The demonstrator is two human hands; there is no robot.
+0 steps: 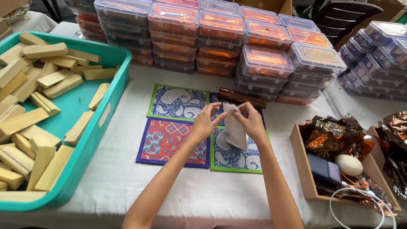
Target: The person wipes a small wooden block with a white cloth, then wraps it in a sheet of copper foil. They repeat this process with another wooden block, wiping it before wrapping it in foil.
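White cloth covers the table (118, 179); left hand (206, 124) and right hand (252, 122) pinch a small whitish paper wrapper (235, 127) between their fingertips, above patterned square mats (172, 140).

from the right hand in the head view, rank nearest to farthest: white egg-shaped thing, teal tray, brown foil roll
From the right hand:
1. Brown foil roll, just beyond it, on the mats.
2. White egg-shaped thing, to the right, in the wooden box.
3. Teal tray, far left, full of wooden blocks.

Bare cloth (118, 179) near; stacked tubs (225, 42) block behind mats (175, 140).
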